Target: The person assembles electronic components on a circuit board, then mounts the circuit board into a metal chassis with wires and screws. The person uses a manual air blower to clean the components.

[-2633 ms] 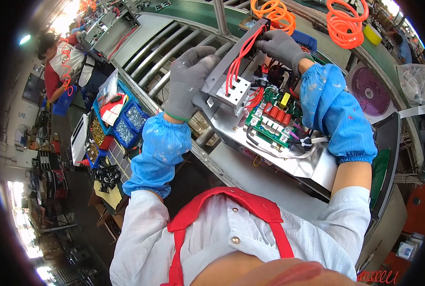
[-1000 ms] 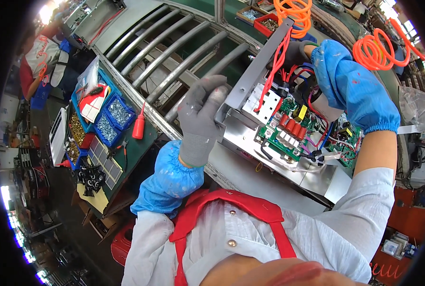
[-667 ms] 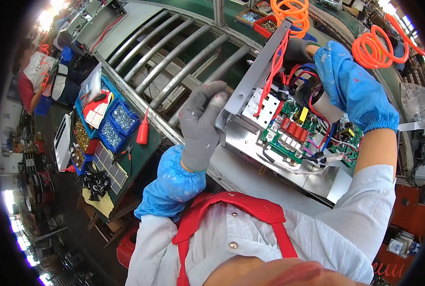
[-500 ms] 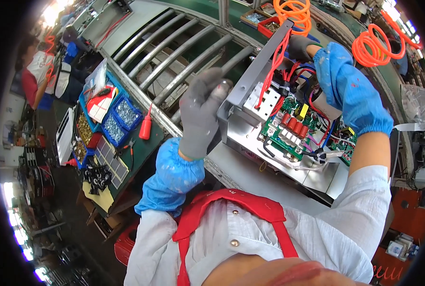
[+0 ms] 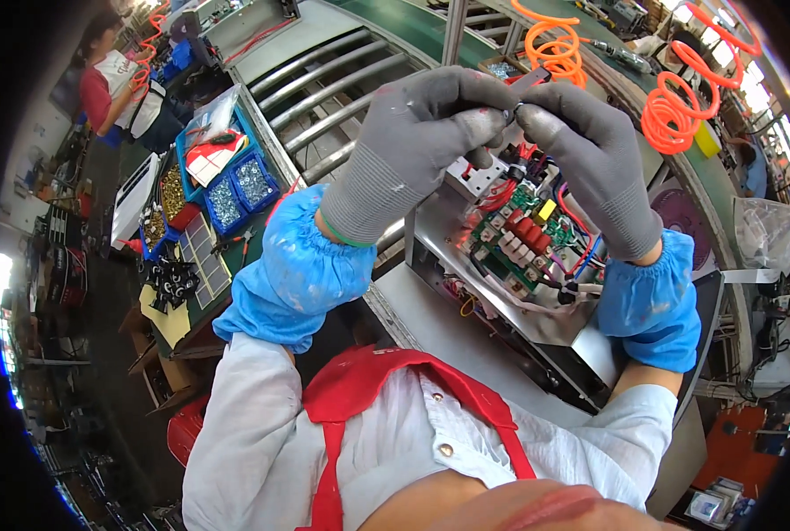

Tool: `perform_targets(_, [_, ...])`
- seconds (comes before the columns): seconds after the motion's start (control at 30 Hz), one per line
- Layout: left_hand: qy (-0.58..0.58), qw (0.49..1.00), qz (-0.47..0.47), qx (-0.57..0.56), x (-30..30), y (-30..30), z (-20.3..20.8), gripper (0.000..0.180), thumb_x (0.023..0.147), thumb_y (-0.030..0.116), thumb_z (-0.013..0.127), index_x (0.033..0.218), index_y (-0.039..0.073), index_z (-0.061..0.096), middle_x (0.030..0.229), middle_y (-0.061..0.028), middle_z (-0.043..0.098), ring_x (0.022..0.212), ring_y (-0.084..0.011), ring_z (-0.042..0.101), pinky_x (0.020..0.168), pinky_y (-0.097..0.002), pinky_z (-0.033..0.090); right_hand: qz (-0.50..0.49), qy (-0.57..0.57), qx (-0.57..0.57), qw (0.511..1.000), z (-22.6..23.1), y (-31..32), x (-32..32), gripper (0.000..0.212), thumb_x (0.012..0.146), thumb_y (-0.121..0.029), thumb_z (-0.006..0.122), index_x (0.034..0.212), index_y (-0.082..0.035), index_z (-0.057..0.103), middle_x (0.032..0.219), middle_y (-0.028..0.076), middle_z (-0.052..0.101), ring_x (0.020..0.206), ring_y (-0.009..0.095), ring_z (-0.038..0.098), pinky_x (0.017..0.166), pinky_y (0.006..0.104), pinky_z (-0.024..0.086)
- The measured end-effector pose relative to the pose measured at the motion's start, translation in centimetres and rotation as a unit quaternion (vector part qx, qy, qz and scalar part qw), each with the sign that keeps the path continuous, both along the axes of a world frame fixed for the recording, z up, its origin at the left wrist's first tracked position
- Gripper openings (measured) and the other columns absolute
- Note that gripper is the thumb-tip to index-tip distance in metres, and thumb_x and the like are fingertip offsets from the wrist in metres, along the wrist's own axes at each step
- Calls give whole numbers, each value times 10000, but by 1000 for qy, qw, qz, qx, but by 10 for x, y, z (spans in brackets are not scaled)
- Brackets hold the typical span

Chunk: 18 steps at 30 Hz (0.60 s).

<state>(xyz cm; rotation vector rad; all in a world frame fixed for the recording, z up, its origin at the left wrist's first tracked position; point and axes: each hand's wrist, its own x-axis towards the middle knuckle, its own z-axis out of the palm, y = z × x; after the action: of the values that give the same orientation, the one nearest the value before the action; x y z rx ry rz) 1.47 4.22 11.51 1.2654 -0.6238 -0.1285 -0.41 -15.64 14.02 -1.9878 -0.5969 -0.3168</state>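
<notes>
My left hand (image 5: 404, 146), in a grey knit glove, is closed in a pinch above an open metal case (image 5: 576, 341). Its fingertips meet those of my right hand (image 5: 594, 159), likewise gloved and pinching. Between them is a tiny dark piece, too small and too covered by fingers to name. Below the hands, inside the case, sit a green circuit board (image 5: 510, 261) with red and white components, a white block with round holes (image 5: 476, 177), and red and blue wires. Most of the case's upright panel is hidden behind my hands.
Left of me, blue bins (image 5: 240, 195) of small metal hardware stand on a green bench with black parts (image 5: 172, 281). A metal roller conveyor (image 5: 319, 88) lies beyond. Orange coiled hoses (image 5: 669, 111) hang at the far right. A co-worker (image 5: 111, 84) stands at the far left.
My right hand has come from behind the panel toward me, and my left hand has moved up and right to meet it. Both now pinch together over the case; the view has shifted slightly.
</notes>
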Motion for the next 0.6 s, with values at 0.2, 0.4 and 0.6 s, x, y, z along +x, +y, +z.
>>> perform_targets(0.2, [-27, 999, 36, 12, -6, -24, -3, 266, 846, 73, 663, 1098, -4, 627, 924, -50, 655, 766, -78, 612, 660, -203, 515, -37, 39, -7, 999, -3, -11, -5, 218, 894, -148, 574, 974, 36, 660, 735, 42, 642, 692, 83, 579, 625, 248, 468])
perform_targets(0.4, [-28, 996, 83, -24, -8, -31, -7, 270, 835, 25, 665, 1089, -39, 597, 911, -83, 646, 785, -96, 598, 678, -219, 509, 12, 93, 25, 995, -1, -17, -7, 212, 893, -112, 610, 1028, 45, 660, 788, 55, 663, 706, 88, 601, 643, 247, 500])
perform_targets(0.6, [-54, 997, 51, 5, -5, -23, 0, 269, 842, 89, 697, 1071, -32, 623, 932, -81, 663, 814, -93, 604, 715, -226, 512, 83, 179, 91, 976, 4, -23, -3, 247, 911, -127, 606, 1072, 57, 640, 887, 76, 668, 731, 101, 618, 668, 248, 520])
